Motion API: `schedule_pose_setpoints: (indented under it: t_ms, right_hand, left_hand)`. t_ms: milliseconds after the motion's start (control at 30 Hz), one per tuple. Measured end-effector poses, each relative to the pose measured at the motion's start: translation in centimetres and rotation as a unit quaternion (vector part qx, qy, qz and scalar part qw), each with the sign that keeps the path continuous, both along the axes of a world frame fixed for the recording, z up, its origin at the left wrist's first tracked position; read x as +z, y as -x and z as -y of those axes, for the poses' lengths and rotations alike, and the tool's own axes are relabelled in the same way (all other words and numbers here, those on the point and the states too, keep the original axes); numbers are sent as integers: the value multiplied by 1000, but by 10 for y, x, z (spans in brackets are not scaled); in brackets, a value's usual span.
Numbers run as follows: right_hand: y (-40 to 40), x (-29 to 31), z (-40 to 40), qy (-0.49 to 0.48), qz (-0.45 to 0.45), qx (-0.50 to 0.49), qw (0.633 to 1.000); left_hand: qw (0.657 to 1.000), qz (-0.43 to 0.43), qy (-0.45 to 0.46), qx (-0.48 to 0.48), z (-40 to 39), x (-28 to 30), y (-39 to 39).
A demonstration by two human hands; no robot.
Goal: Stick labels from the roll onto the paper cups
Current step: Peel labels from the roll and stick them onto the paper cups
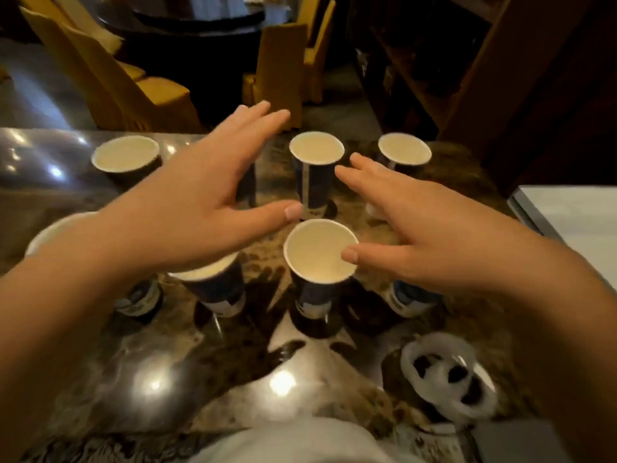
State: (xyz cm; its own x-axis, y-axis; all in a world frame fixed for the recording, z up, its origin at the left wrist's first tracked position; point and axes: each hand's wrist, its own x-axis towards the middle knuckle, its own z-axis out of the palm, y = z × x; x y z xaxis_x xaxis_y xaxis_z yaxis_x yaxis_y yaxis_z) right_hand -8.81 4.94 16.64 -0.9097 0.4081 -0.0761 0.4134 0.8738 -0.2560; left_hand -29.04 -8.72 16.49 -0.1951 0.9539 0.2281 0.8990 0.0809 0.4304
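Evidently both hands — left hand [200, 198], right hand [420, 235] — are hovering spread and empty, flanking the nearest paper cup [319, 252], probably choosing one.

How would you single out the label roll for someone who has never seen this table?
Start at the glossy marbled table and come to its near right corner, below the right hand. The label roll lies there flat: a blurry white ring, unlike the upright dark blue paper cups further back.
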Motion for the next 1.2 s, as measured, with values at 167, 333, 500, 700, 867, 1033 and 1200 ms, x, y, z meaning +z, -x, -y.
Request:
schedule_pose_setpoints:
  t_ms: [167, 333, 500, 700, 867, 1033, 1200]
  right_hand:
    - [-73, -11, 11, 11, 4, -31, 999]
    - [-138, -32, 17, 23, 22, -53, 998]
    - [-162, -77, 15, 82, 34, -46, 995]
    - [-170, -140, -5, 26, 7, -32, 999]
    - [-180, -146, -23, 103, -105, -76, 986]
    - [-187, -142, -30, 267, -176, -121, 940]
    - [-200, -139, -40, 358, -194, -139, 902]
  left_hand:
    - [997, -32, 6, -71, -6, -22, -64]
    - [986, 22, 0, -168, -13, -52, -121]
    - [961, 6, 123, -246, -36, -111, -155]
    - [959, -25, 153, -239, -55, -152, -172]
    - [967, 110, 134, -187, -61, -156, -178]
    - [938, 277, 137, -159, -58, -146, -186]
    - [920, 330, 163, -138, -59, -139, -183]
